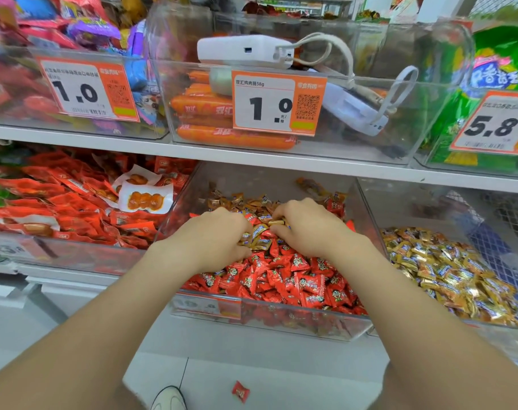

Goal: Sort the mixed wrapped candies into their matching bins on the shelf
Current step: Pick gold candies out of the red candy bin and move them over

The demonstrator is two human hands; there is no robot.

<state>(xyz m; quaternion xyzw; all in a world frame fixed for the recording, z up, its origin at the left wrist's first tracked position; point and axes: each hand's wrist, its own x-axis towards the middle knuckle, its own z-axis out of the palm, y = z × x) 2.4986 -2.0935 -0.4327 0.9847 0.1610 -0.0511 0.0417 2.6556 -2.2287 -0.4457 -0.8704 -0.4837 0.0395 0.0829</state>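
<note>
**Two-handed candy sort: mixed stock**

Middle bin [266,179], lower shelf: red candies [296,276] fill the front; gold candies [259,236] lie mixed in further back, partly hidden by both hands.
Left hand [219,235]: fingers curled down into the heap, tips buried; whether they hold anything cannot be told.
Right hand [308,226]: thumb and forefinger pinch a gold candy [277,222].
Right bin [414,202]: gold candies only, cut off at the frame edge.
Left bin [74,250]: red packets [74,202], blurred.
Middle bin's front tag [206,306]: unreadable.
Floor [281,380]: one red candy [240,392], near a shoe [169,399] cut off at the bottom.
</note>
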